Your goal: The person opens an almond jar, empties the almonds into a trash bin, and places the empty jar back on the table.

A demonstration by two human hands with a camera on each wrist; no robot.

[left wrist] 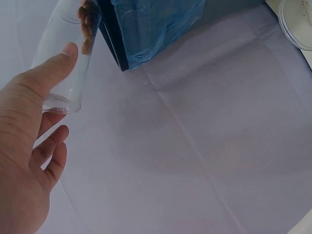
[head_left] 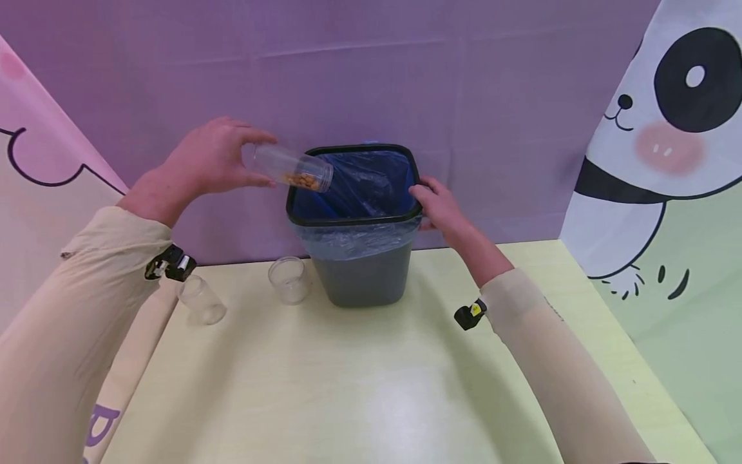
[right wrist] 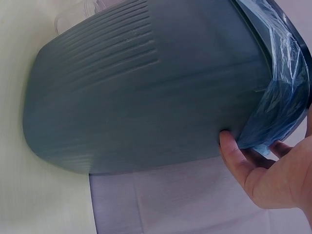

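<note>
My left hand grips a clear jar by its base end, thumb on one side and fingers on the other. The jar is tilted, its mouth lower and over the left rim of a grey trash bin. Small brown nut-like pieces lie along the jar's lower side near the mouth. A blue plastic bag lines the bin and folds over its outside beneath the black rim. My right hand holds the bin's right rim, with fingertips against the outer wall in the right wrist view.
Two other clear containers sit on the pale table left of the bin: a round one close beside it and another near the table's left edge. Behind the bin hangs a purple cloth. A panda print covers the right side.
</note>
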